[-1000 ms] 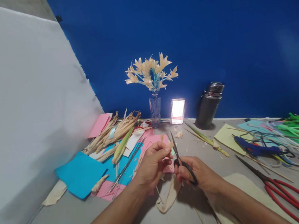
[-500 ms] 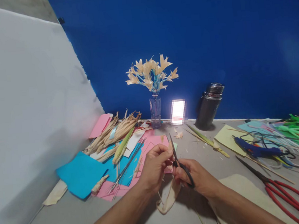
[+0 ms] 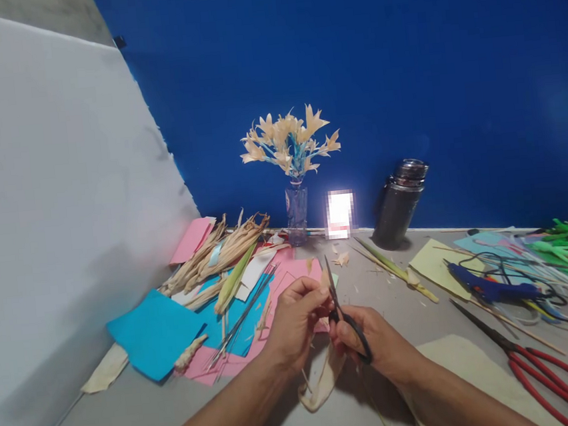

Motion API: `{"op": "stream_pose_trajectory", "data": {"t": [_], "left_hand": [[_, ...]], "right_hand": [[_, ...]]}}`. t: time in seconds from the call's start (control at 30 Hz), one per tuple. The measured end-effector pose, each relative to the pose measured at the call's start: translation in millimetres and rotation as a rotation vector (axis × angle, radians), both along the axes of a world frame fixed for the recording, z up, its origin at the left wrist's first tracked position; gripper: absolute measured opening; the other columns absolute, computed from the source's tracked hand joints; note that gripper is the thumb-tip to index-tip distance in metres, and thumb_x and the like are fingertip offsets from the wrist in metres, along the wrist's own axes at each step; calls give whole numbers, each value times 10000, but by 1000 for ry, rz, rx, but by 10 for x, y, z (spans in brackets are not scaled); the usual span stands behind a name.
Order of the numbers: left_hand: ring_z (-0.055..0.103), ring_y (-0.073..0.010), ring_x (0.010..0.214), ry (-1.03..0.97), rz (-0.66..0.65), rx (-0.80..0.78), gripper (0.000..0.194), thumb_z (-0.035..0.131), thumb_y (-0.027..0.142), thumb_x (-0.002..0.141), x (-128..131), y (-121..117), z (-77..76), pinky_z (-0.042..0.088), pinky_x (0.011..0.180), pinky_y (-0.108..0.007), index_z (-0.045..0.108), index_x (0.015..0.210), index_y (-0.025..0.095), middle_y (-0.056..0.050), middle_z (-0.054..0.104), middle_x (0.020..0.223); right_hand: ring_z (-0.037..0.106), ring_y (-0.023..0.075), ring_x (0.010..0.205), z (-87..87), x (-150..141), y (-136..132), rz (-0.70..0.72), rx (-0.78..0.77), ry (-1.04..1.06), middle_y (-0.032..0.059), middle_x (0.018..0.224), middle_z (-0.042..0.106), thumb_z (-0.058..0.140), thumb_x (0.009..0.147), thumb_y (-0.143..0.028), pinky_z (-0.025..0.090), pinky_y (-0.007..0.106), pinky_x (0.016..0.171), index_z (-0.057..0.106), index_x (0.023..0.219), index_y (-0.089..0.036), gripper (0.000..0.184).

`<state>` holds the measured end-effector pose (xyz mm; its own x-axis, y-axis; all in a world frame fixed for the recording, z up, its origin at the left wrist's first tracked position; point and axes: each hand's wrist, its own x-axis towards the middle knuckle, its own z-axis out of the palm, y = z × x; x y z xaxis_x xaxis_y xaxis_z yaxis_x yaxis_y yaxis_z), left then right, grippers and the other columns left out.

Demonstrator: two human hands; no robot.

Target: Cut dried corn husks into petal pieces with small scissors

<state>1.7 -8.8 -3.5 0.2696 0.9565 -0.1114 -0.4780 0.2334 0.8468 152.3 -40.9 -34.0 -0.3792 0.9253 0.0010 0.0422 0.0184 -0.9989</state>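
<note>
The left hand (image 3: 301,312) has its grip pinched together, thumb against fingers, on a small husk piece (image 3: 325,280). The piece stands just above the fingertips, over the middle of the tabletop (image 3: 103,424). The right hand (image 3: 369,335) has its grip closed around the handles of black-handled scissors (image 3: 334,292); the blades point up and away, right beside the piece. Whether they have bitten into it cannot be told from this angle.

Progress, as judged: trimming of this piece is under way and not complete, since it remains in the fingers beside the blades. Work evidently done includes the pale flowers (image 3: 287,139) with blue stems, standing in a clear bottle (image 3: 298,218) at the back. Pale scraps (image 3: 341,259) near it suggest earlier cuts. Left unworked, by appearance, are the bundle of dry husks (image 3: 237,244) and a green-tinged husk (image 3: 236,281), at the left among coloured sheets. A curled husk strip (image 3: 316,399) lies below the hands. Neither the red-handled shears (image 3: 512,346) nor the blue glue gun (image 3: 497,287), both at right, is in use.
</note>
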Motion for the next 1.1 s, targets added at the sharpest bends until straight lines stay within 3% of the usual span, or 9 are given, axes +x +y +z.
{"op": "stream_pose_trajectory", "data": {"t": [0.37,0.63,0.83,1.1], "left_hand": [[504,-84,558,-20,-36,-40,259,825,264,650,-7,-14,16,370,546,-213,591,645,152,7,589,620],[546,-89,586,-64,6,-57,303,876,305,620,-15,30,-20,422,571,-214,644,715,136,10,587,652],[553,-89,590,-51,4,-32,273,865,281,626,-18,15,14,453,603,-219,642,692,139,15,585,650],[535,-93,593,-44,-10,-24,242,834,273,658,-23,15,4,457,618,-229,632,689,142,11,585,646]], "right_hand": [[379,94,518,65,-37,-36,-81,-132,29,-10,544,503,674,656,-797,299,248,521,547,605,-160,652],[397,104,549,-39,-15,-4,-22,-25,24,1,643,538,576,755,-796,297,233,509,600,706,-153,645],[391,116,569,39,-39,-25,-39,0,-60,-9,634,515,566,792,-752,312,246,549,564,672,-171,594],[377,114,565,72,-51,-40,-69,-22,-40,-22,589,474,630,725,-767,301,249,537,514,640,-177,607]]}}
